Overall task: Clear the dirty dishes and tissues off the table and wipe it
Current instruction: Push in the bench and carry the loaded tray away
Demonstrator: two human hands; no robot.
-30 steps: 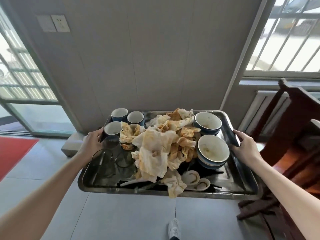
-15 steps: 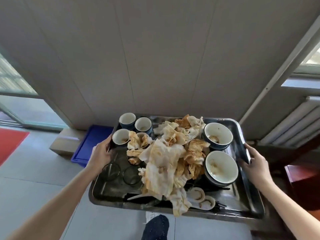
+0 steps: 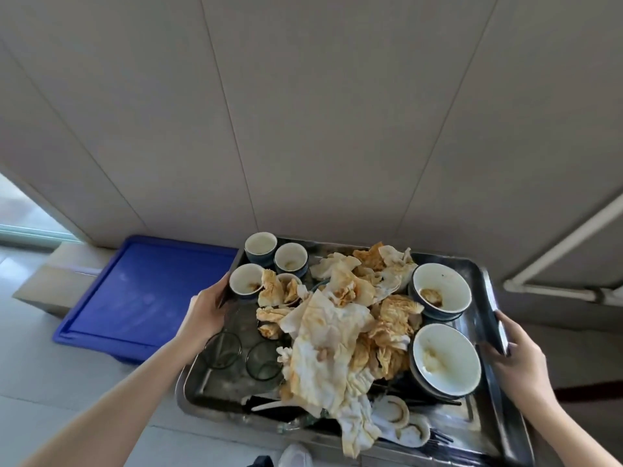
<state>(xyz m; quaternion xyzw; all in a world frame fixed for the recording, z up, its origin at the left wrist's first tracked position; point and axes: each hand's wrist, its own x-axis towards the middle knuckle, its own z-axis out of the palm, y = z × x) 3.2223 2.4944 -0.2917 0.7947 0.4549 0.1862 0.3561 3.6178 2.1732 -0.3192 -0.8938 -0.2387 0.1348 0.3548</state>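
Stained tissues (image 3: 332, 335) are heaped mid-tray, lower centre of frame, and one tail droops over the near rim. My guess is that's the first thing to fall if the metal tray (image 3: 487, 281) tips toward the body. Tip it sideways and the two empty glasses (image 3: 222, 345) could slide. Also aboard:

- two bowls (image 3: 446, 362) on the right, holding food scraps
- small cups (image 3: 260, 246) at the upper left, with dregs
- spoons (image 3: 392, 412) at the near edge

Left hand (image 3: 205, 311) grips the left rim and right hand (image 3: 519, 358) grips the right. A blue plastic box (image 3: 145, 294) sits on the floor at left.

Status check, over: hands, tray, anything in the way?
Left hand, right hand grip tray by side rims. Tray carries bowls, cups, stained tissues. Blue container on floor, front-left.
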